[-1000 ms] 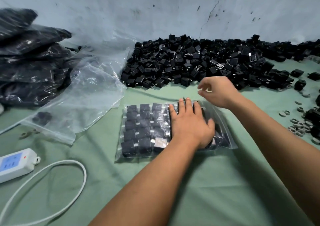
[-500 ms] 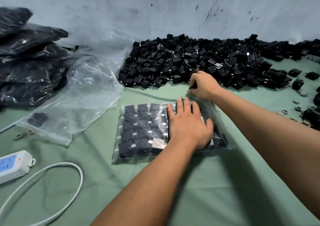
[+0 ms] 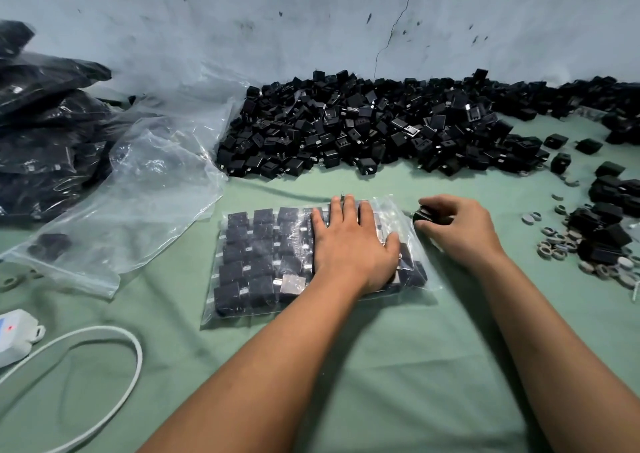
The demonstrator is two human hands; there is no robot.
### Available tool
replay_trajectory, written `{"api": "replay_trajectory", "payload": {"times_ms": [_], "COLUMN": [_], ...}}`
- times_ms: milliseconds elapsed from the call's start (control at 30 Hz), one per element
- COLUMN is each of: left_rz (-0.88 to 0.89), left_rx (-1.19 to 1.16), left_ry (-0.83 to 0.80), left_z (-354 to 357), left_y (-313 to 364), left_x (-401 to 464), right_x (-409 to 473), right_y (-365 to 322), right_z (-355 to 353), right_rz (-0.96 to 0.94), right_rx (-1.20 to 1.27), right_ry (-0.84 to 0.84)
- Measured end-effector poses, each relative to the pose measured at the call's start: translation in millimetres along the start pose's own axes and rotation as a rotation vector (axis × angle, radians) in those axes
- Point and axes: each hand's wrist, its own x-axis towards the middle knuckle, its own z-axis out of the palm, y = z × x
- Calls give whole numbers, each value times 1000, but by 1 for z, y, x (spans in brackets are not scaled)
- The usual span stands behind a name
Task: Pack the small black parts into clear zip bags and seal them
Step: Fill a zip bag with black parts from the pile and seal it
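Note:
A clear zip bag (image 3: 263, 262) lies flat on the green cloth, filled with rows of small black parts. My left hand (image 3: 349, 248) presses flat on its right half, fingers straight. My right hand (image 3: 457, 230) sits just right of the bag's open end, pinching one small black part (image 3: 423, 215) between thumb and fingers. A big heap of loose black parts (image 3: 381, 130) stretches along the wall behind.
Empty clear bags (image 3: 138, 192) lie crumpled at the left, with filled dark bags (image 3: 41, 133) stacked behind them. A white power strip (image 3: 14, 334) and its cable (image 3: 114, 376) are at the near left. Small rings (image 3: 561, 244) and more black parts lie at the right.
My right hand has come back from the heap to the bag's right end, now with a black part pinched in it. My left hand stays pressed on the bag.

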Motion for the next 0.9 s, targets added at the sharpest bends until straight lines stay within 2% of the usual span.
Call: {"api": "replay_trajectory", "payload": {"times_ms": [200, 367, 467, 600, 900], "left_rz": [-3, -9, -10, -11, -13], "left_rx": [10, 18, 12, 11, 7], "left_ry": [2, 14, 17, 20, 23], "left_z": [3, 5, 7, 7, 7], "left_y": [-1, -1, -1, -2, -2], "left_x": [2, 4, 4, 5, 4], "right_x": [-16, -14, -14, -16, -18], "right_y": [1, -2, -2, -7, -7], "right_z": [-6, -3, 1, 4, 4], "right_rz": [-81, -136, -158, -149, -69], "right_rx": [110, 246, 250, 249, 296], "right_ry": [-17, -139, -127, -93, -225]}}
